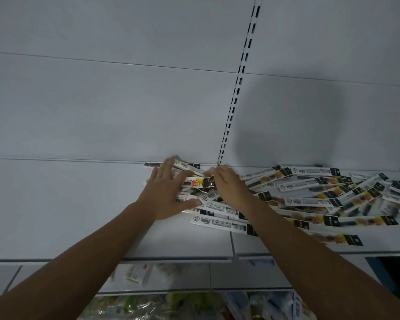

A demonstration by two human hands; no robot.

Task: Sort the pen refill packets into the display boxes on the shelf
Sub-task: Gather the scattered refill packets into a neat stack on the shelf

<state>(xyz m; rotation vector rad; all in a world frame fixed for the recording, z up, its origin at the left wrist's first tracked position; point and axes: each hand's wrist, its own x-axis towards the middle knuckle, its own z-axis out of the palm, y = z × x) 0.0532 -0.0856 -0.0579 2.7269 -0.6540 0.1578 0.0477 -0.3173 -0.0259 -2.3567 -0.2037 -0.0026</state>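
Pen refill packets (310,199) lie in a loose, overlapping heap on the white shelf (79,215), mostly to the right of the slotted upright (238,84) on the back panel, some near the front edge. We have both hands at the heap's left end. Our left hand (166,195) lies flat with fingers straight and spread, pressing on a small bunch of packets. Our right hand (229,189) is curled, its fingertips pinching the dark end of one packet with a red and yellow label (195,182), which spans the gap between the two hands. Below, a lower shelf (240,280) carries blurred packaged goods.
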